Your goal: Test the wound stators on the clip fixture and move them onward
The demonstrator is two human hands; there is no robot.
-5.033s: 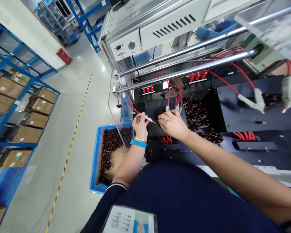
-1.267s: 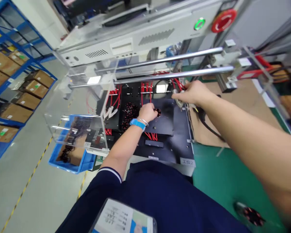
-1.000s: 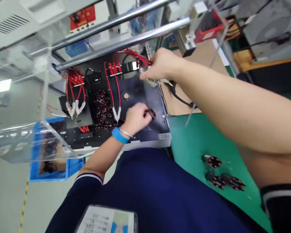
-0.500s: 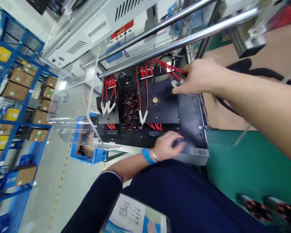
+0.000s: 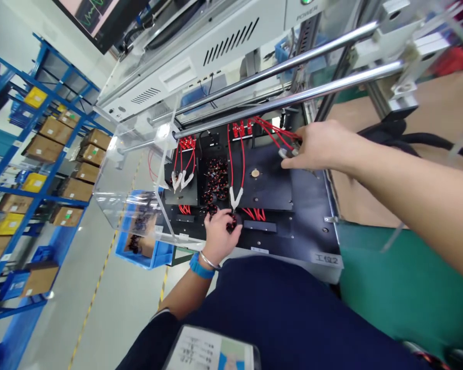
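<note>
My left hand (image 5: pixel 219 237) is at the front edge of a black test fixture (image 5: pixel 308 226), its thumb and fingers closed around a small dark wire-wound coil (image 5: pixel 232 223). Just behind it is a pile of similar coils (image 5: pixel 216 177). Over the fixture's right side, my right hand (image 5: pixel 316 144) grips a bunch of alligator clips (image 5: pixel 289 152) with pale sleeves on red leads (image 5: pixel 272 128); its fingers partly hide them. Another white-sleeved clip pair (image 5: pixel 236 196) lies on the black plate, close to the left hand. More white clips (image 5: pixel 181 181) rest farther left.
Two metal rods (image 5: pixel 293 97) cross above the fixture, and a clear plastic cover (image 5: pixel 139 169) stands at its left. A blue bin (image 5: pixel 150 257) holding dark parts sits below left. White equipment (image 5: pixel 185 72) is behind. Blue shelves (image 5: pixel 50 180) with cartons stand far left.
My left hand has moved left along the front edge, from the right part of the fixture to beside the coil pile. The right hand keeps its grip on the clips. The view has shifted.
</note>
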